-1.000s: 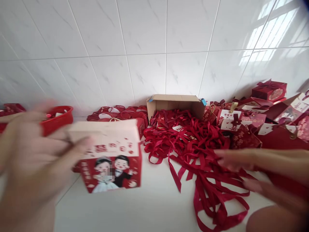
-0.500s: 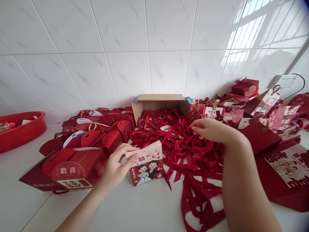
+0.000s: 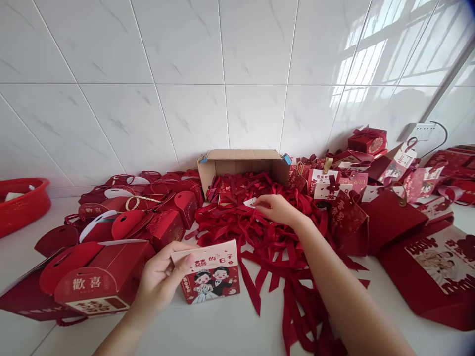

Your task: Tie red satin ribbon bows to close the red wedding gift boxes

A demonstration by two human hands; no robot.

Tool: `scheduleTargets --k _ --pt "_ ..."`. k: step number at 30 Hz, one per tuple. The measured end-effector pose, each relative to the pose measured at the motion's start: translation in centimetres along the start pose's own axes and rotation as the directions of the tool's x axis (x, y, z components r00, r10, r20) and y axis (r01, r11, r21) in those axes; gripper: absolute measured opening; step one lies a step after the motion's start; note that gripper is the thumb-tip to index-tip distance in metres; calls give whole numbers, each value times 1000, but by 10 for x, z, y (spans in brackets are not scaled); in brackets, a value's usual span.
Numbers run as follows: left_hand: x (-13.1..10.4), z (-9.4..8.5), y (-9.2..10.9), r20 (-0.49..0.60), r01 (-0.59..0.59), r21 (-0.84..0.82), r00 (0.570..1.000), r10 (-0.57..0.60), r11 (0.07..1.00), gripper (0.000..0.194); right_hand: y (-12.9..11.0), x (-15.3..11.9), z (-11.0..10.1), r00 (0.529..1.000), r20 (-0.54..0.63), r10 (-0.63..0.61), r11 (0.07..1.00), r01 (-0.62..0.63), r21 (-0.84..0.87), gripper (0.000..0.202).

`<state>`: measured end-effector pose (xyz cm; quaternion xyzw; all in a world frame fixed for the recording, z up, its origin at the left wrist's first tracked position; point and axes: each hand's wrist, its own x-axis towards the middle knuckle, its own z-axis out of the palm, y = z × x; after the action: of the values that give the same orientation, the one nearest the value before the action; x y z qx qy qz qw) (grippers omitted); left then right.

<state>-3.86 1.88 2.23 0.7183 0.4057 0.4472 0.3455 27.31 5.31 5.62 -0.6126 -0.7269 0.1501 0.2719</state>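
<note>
In the head view, my left hand grips a small gift box by its pale upper edge, thumb in front. The box is red below, printed with a cartoon bride and groom, and stands upright just over the white surface or on it; I cannot tell which. My right hand reaches over a heap of dark red ribbons. Its fingers are pinched together at the edge of a small white tag lying on the heap, partly covering it.
An open cardboard box lies against the tiled wall, ribbons spilling out. Folded red gift boxes crowd the left, beside a red basin. More red gift bags stand on the right. A power strip is mounted behind.
My right hand has moved left over the ribbon heap to the white tag. My left hand and its gift box appear slightly lower and further left as the view shifts.
</note>
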Motion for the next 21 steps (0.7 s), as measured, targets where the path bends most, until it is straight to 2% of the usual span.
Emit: scheduleTargets --k 3,7,12,18,21 --pt "-3 3 4 1 -20 10 1000 20 1000 21 6 -2 13 997 73 27 999 -24 -40 23" --pt "-5 6 8 19 -1 -20 1000 1 1000 22 25 -3 15 981 125 145 985 -131 -115 23" --pt "-5 7 7 24 -14 4 1000 13 1000 23 37 3 1 973 41 226 966 -219 -137 28" --pt "-6 8 6 36 8 -21 999 -7 1000 26 46 -2 -25 952 -82 295 948 -302 -100 30" --pt "-6 8 4 28 0 -3 1000 0 1000 27 53 -8 -37 944 -72 323 940 -329 -92 25"
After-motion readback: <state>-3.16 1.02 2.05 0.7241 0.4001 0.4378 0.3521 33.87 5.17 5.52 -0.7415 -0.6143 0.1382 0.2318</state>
